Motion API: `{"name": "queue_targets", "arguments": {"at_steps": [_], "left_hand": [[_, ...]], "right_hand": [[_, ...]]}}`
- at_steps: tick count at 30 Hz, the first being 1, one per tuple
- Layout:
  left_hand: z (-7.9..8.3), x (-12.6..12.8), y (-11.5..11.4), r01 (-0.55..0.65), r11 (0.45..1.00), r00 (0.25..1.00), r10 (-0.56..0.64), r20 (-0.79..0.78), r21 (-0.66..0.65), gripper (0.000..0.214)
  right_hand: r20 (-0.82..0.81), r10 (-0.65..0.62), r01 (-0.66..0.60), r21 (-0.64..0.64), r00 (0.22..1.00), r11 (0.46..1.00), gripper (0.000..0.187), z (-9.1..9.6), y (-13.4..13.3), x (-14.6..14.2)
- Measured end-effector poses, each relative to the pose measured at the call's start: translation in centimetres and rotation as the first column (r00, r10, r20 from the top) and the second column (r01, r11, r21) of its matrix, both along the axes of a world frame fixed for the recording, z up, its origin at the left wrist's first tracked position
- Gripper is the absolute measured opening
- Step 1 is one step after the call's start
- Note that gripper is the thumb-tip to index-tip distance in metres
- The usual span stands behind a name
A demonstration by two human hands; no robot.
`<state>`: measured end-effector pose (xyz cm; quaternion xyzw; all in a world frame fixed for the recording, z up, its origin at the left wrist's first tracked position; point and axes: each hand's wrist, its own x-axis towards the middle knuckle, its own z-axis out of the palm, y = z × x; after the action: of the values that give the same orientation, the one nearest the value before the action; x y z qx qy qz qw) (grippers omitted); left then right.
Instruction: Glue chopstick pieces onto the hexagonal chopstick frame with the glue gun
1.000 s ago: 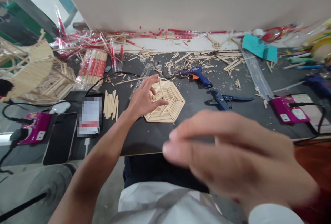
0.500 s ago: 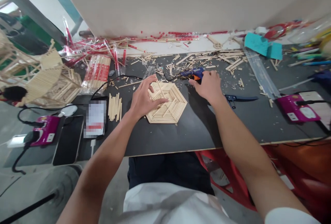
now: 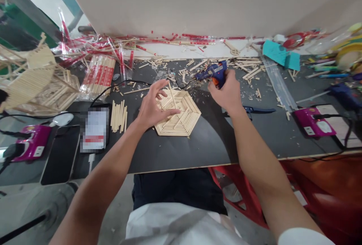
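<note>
A hexagonal panel of light wooden sticks (image 3: 190,122) lies flat on the dark tabletop. Over its upper left part is my left hand (image 3: 154,103), with a short wooden stick (image 3: 172,94) held lengthwise between the tips of thumb and index finger. My right hand (image 3: 227,90), to the right of the panel, is wrapped round the handle of a blue glue gun (image 3: 216,70) with an orange trigger. The gun's nozzle points left above scattered scraps. Blue-handled cutters (image 3: 258,110) lie beside my right wrist.
Cut sticks (image 3: 118,116) are piled left of the panel, near two phones (image 3: 60,154) and a purple power strip (image 3: 34,143). Red-printed stick packs (image 3: 97,75) and a stick model (image 3: 36,79) stand far left. Another purple strip (image 3: 313,122) sits right. A black cord (image 3: 121,82) crosses the table.
My right hand has closed round the glue gun and raised it off the tabletop. My left hand still holds the stick over the panel. The view has shifted slightly to the right.
</note>
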<state>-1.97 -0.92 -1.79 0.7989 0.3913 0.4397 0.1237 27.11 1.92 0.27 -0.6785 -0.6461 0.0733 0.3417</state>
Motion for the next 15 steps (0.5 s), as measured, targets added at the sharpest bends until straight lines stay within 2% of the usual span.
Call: {"name": "queue_targets", "arguments": {"at_steps": [4,8,15], "left_hand": [[0.2,-0.2,0.0,0.022,1.0,1.0,-0.022,0.001,0.0,0.109],[0.3,-0.3,0.0,0.037,0.999,0.999,-0.037,-0.018,-0.011,0.111],[0.1,-0.2,0.0,0.053,0.998,0.998,-0.054,-0.023,-0.034,0.114]], "right_hand": [[0.049,0.225,-0.227,0.037,0.973,0.973,0.029,0.8,-0.9,-0.9],[0.137,0.361,-0.376,0.113,0.923,0.92,0.02,0.5,-1.0,-1.5],[0.123,0.443,-0.456,0.109,0.888,0.883,0.021,-0.1,-0.8,-1.4]]}}
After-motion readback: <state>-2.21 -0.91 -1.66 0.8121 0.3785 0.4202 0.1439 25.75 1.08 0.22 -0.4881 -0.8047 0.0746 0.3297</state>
